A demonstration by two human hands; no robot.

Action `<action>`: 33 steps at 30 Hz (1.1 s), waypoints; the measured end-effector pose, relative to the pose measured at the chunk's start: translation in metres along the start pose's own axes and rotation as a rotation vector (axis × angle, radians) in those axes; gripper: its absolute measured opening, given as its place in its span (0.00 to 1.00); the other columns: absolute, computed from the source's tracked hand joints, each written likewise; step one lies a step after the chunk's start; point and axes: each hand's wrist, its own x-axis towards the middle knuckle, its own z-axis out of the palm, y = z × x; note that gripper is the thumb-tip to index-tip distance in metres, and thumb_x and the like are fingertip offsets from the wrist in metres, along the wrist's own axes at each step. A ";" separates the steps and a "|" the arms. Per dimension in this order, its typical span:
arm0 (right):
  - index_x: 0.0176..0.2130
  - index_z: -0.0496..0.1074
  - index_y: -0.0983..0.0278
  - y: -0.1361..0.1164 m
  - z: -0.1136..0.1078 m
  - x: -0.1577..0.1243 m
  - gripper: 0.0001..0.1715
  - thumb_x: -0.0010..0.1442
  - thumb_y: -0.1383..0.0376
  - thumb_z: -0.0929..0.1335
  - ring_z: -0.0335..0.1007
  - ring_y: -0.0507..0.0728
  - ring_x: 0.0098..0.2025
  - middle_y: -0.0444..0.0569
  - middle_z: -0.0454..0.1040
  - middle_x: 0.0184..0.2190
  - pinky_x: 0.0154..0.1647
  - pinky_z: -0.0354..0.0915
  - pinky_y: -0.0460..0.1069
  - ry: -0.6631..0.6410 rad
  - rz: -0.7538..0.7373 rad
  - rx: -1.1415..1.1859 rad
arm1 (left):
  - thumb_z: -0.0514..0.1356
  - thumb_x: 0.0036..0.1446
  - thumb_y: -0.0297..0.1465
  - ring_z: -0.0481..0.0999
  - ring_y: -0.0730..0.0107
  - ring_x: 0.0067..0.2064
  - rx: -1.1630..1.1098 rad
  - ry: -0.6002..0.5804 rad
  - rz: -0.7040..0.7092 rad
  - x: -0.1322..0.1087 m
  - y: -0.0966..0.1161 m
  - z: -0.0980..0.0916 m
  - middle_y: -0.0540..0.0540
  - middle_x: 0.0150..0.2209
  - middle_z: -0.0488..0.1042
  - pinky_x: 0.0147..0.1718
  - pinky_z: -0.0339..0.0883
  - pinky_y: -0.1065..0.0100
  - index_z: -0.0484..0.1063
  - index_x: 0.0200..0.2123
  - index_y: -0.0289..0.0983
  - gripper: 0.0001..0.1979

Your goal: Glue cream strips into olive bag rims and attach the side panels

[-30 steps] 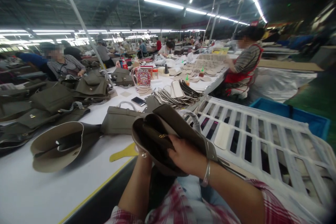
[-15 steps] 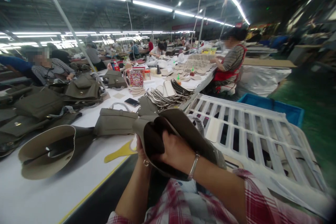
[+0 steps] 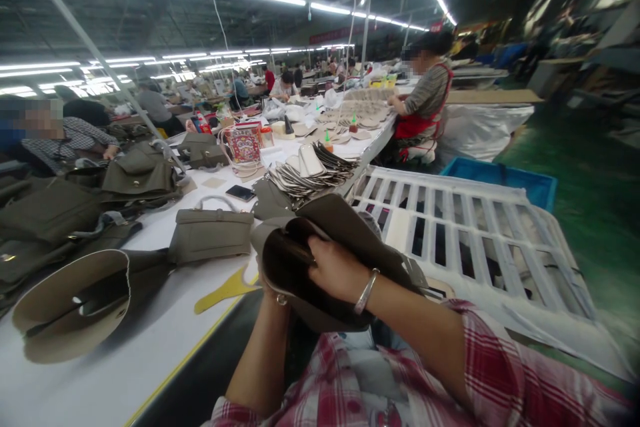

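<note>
An olive-grey handbag (image 3: 350,230) is held in front of me, tilted, with its dark mouth facing me and its flap raised. My left hand (image 3: 270,288) grips the bag's outer left side, and its fingers are mostly hidden behind the bag. My right hand (image 3: 336,270) reaches into the mouth, closed on an inner edge; its fingertips are lost in the dark inside. Left of the bag, a finished-looking small handbag (image 3: 213,233) stands on the white table (image 3: 165,320). A yellow strip-like tool (image 3: 220,293) lies by the table edge.
An open bag body (image 3: 75,340) and a pile of olive bags (image 3: 50,210) lie at left. Behind are a phone (image 3: 241,193) and stacked panels (image 3: 305,170). A white slatted rack (image 3: 465,240) and blue bin (image 3: 500,180) stand at right. A co-worker (image 3: 425,100) works beyond.
The view has shifted, moving the surroundings leftward and slightly up in the picture. My right hand's fingers have drawn together inside the bag, while my left hand keeps its hold.
</note>
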 end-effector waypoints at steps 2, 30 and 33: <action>0.36 0.65 0.68 0.008 -0.002 0.002 0.10 0.49 0.70 0.64 0.69 0.56 0.33 0.51 0.72 0.31 0.29 0.59 0.46 -0.016 -0.001 0.070 | 0.47 0.57 0.48 0.62 0.61 0.57 -0.065 -0.055 0.000 -0.002 -0.004 -0.001 0.46 0.51 0.69 0.54 0.60 0.63 0.69 0.48 0.38 0.25; 0.45 0.69 0.70 0.102 0.010 -0.098 0.27 0.61 0.51 0.59 0.70 0.58 0.42 0.53 0.74 0.41 0.43 0.65 0.49 0.328 0.276 0.700 | 0.63 0.49 0.31 0.70 0.62 0.50 0.234 -0.265 0.007 -0.053 -0.038 0.099 0.45 0.48 0.71 0.49 0.65 0.64 0.55 0.58 0.45 0.34; 0.46 0.69 0.69 0.100 -0.001 -0.104 0.25 0.61 0.53 0.60 0.69 0.58 0.46 0.53 0.72 0.44 0.48 0.63 0.50 0.357 0.242 0.682 | 0.64 0.49 0.32 0.65 0.62 0.55 0.287 -0.259 0.045 -0.061 -0.044 0.100 0.46 0.52 0.68 0.53 0.60 0.65 0.53 0.59 0.45 0.35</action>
